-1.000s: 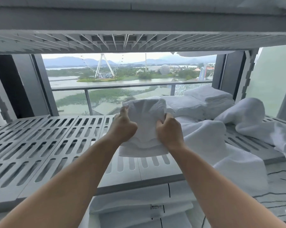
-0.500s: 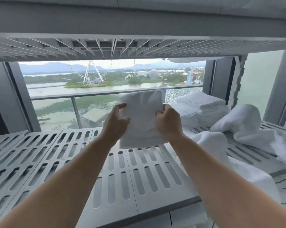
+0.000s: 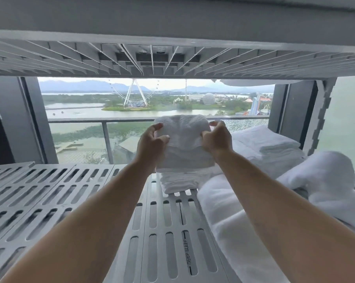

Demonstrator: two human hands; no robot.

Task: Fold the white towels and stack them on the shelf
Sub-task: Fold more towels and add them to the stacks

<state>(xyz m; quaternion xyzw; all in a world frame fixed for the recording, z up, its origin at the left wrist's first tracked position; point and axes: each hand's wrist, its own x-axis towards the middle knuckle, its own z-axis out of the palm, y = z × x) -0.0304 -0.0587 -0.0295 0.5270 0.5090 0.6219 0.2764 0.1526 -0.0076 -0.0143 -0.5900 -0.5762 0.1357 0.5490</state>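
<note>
Far left, slatted shelf [image 3: 50, 190], grey, slots running front to back. Left of centre, left hand [image 3: 150, 146], thumb and curled fingers pinching the left edge of the held towel [image 3: 184, 135]. Centre, held towel raised off the deck between both hands, broad face toward the camera, long axis left to right, parallel to the shelf front; white terry, thick, already folded, layers showing along the lower edge, top corners rounded and sagging slightly outside the grip. Directly beneath, resting towel [image 3: 178, 183], folded, flat on the shelf, long axis likewise left to right, below and between the two hands, about equally near to each; contact between held towel and resting towel not discernible. Right of centre, right hand [image 3: 216, 139], fingers hooked over the top right corner, gripping the right edge. Probable coming move, judged from this alignment: straight lowering onto the resting towel, edges to be matched, neither hand favoured. Further right, loose towels [image 3: 229, 217], unfolded, heaped on the deck just beside the landing spot; behind them, stack of folded towels [image 3: 270, 144] at the back right
</note>
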